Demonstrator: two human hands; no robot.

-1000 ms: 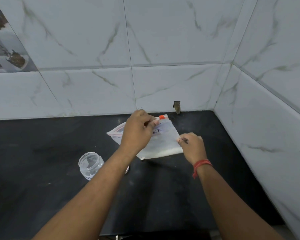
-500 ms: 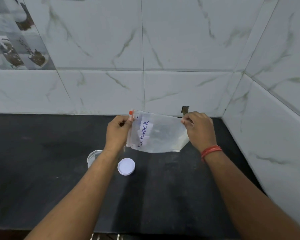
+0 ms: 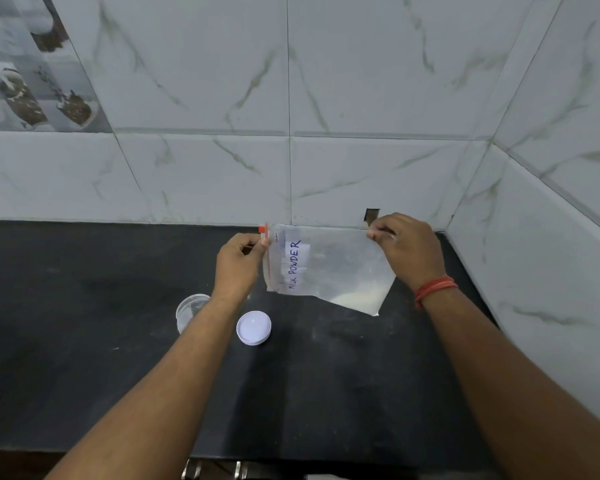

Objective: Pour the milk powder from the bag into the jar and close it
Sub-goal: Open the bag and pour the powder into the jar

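A clear zip bag (image 3: pixel 329 268) labelled "MILK POWDER" hangs above the black counter, turned on its side, with white powder gathered in its lower right corner. My left hand (image 3: pixel 238 265) pinches the zip end by the orange slider. The bag's opposite upper corner is pinched by my right hand (image 3: pixel 407 249). Below my left wrist stands the small clear jar (image 3: pixel 189 308), open and partly hidden by my forearm. Its white lid (image 3: pixel 253 328) lies flat on the counter just right of the jar.
The black counter (image 3: pixel 84 358) runs back to a marble-tiled wall (image 3: pixel 291 98) and meets a side wall (image 3: pixel 551 237) on the right. A small notch (image 3: pixel 372 214) sits in the back wall behind the bag.
The bag was lifted off the counter and turned on its side, held stretched between both hands. The powder has slid into the lower right corner. The lid came into view beside the jar.
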